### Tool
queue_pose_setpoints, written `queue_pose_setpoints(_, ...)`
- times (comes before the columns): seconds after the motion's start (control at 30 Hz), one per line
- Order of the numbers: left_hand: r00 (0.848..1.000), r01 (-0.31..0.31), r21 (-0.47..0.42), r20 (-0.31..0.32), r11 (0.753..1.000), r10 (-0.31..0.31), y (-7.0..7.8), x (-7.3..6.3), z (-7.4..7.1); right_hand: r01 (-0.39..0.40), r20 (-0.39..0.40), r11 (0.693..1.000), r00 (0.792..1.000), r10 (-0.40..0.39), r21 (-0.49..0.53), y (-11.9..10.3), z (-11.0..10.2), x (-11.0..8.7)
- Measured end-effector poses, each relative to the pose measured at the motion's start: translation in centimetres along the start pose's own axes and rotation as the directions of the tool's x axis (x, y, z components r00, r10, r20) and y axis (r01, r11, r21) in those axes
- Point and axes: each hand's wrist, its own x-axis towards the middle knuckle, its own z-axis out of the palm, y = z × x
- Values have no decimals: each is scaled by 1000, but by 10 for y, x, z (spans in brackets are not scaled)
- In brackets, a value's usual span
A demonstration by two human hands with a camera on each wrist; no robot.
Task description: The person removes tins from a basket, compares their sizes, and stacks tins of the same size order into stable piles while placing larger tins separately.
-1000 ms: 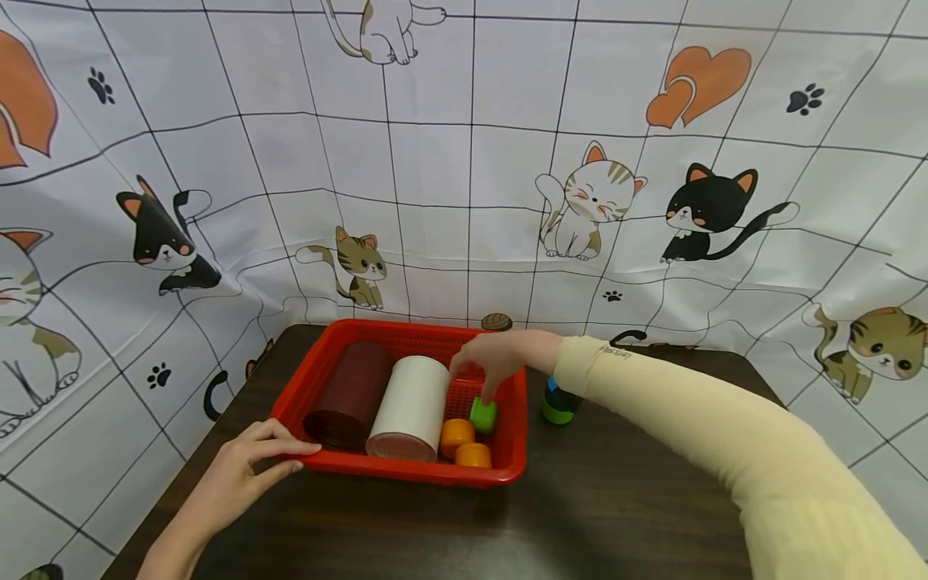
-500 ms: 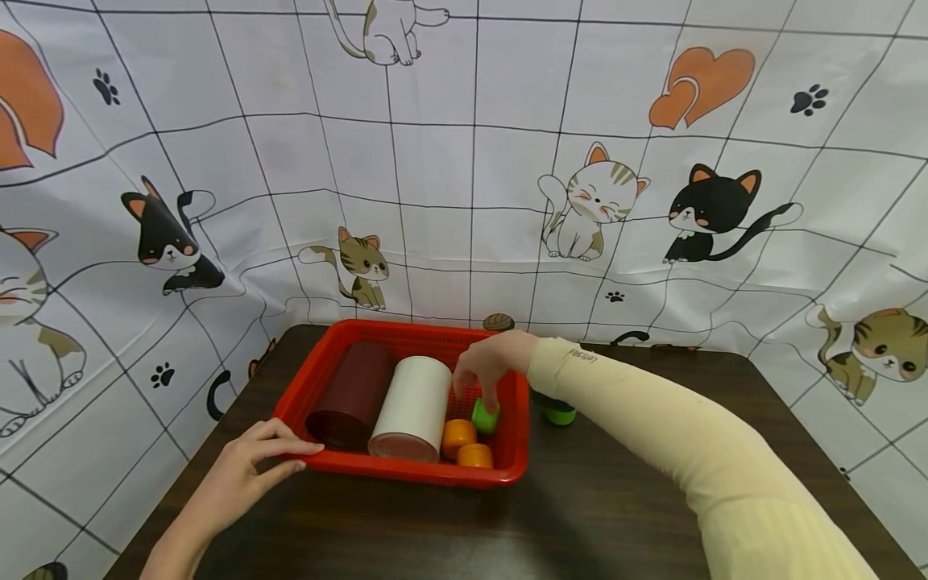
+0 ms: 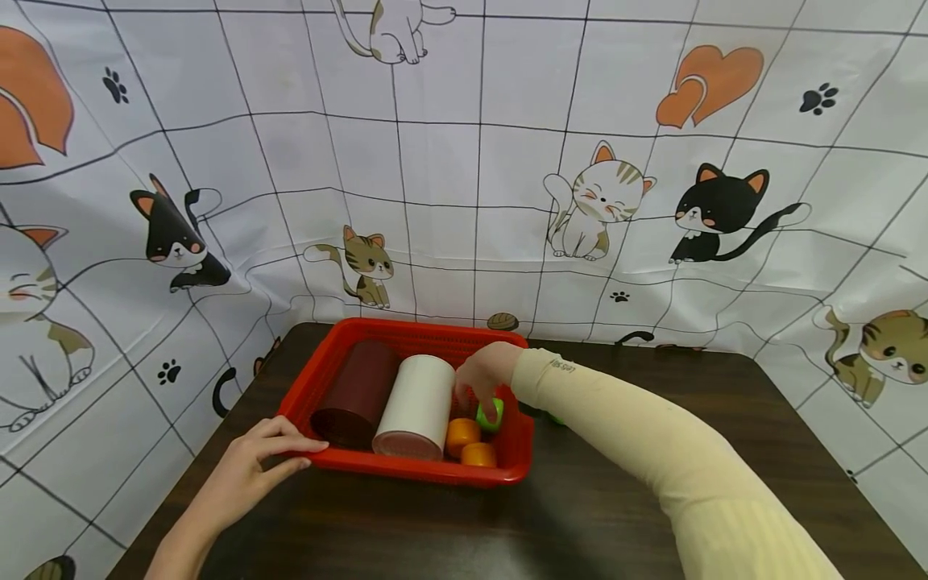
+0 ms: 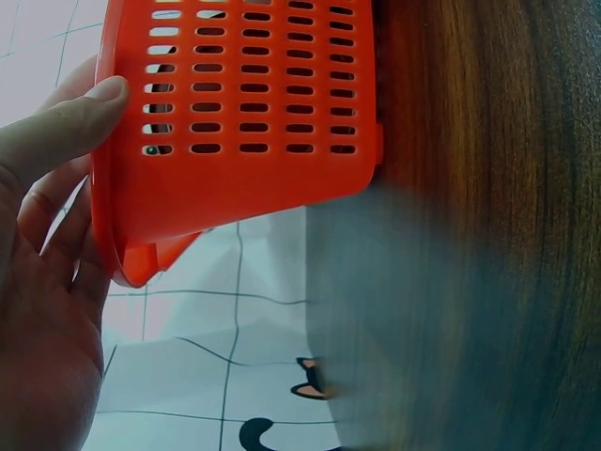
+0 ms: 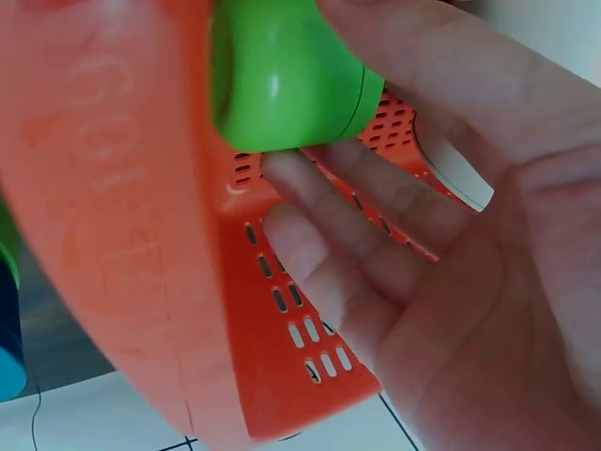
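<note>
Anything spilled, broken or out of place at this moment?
Nothing looks spilled or broken around the red basket. Only the cat-print sheet behind the table looks slightly off: its printed grid lines bend and waver, so it seems to hang wrinkled.

From the head we look forward and down at the red basket (image 3: 406, 470) — both wrist views share it close up, left facing a slotted wall (image 4: 272, 174), right facing inside.

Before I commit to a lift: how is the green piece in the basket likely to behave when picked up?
The green piece could be slippery, since its surface looks smooth and glossy. Its curved sides suggest it may roll if nudged. It shows no dents, so it is probably stiff.
</note>
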Motion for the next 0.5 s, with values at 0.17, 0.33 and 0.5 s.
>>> queue_pose_setpoints(0.17, 1000, 14, 7, 2, 1000, -14, 0, 0, 0, -17, 7, 999, 1000, 17, -29, -2, -1, 4)
queue_pose_setpoints(0.33, 1000, 17, -1, -1, 1000, -17, 0, 0, 0, -9, 36, 998, 999, 12, -64, -2, -1, 10)
queue_pose_setpoints(0.5, 1000, 4, -17, -4, 1000, -4, 0, -1, 1, -31, 34, 993, 999, 35, -114, -2, 1, 13)
